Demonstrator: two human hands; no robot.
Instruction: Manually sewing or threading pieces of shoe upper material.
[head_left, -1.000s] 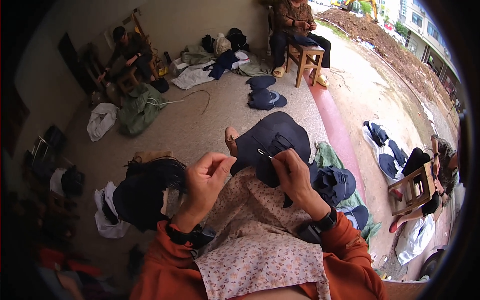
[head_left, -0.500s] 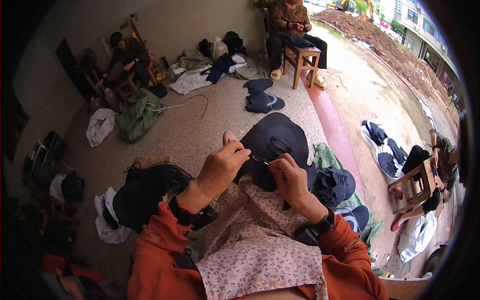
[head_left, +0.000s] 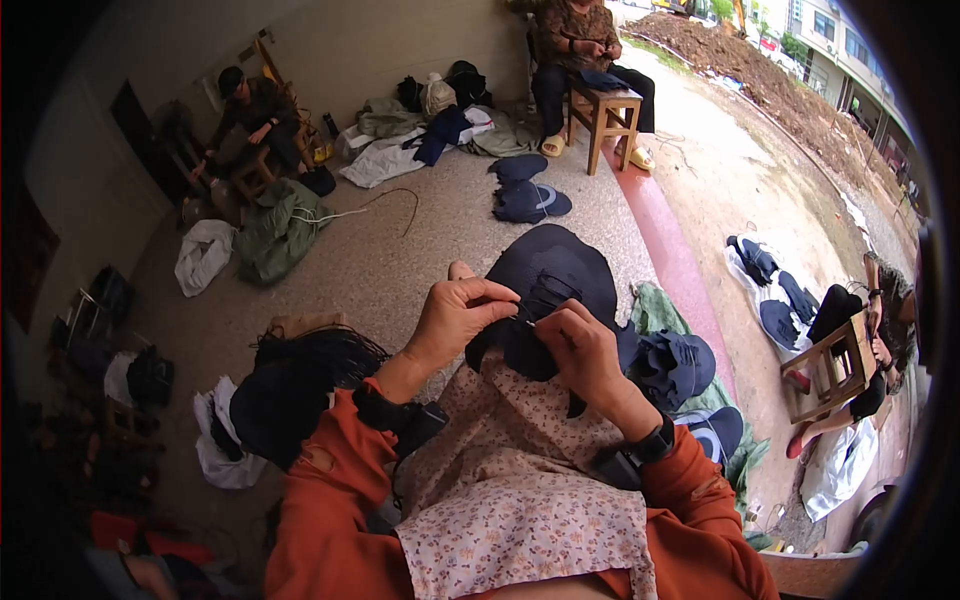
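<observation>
Bringing the left hand [head_left: 450,322] right up beside the right hand [head_left: 588,350], working over a black, rounded fabric cap [head_left: 562,256] with loose dark strands [head_left: 546,290] trailing across its crown. Keeping the right thumb and forefinger pinched tight on a thin, pale, metallic-looking looped tool [head_left: 528,322], now showing only as a sliver between the hands. Holding the left thumb and forefinger nearly together, pointing right toward the tool; leaving it impossible to tell whether a strand is being caught between the tips. Judging by the closeness, probably bringing strand and tool together, making this fine two-handed fingerwork rather than any handling of the cap.

Comparing with one second ago: closing what was a wide gap between the hands, shifting the left hand to the right while moving the right hand little, and hiding most of a loop then showing plainly. Resting the cap all the while over the lap, just beyond a pale, flower-printed cloth apron [head_left: 520,545]. Lying near at left, a bundle of thin black cords [head_left: 345,352]; sitting near at right, a stack of navy fabric caps [head_left: 676,368].
</observation>
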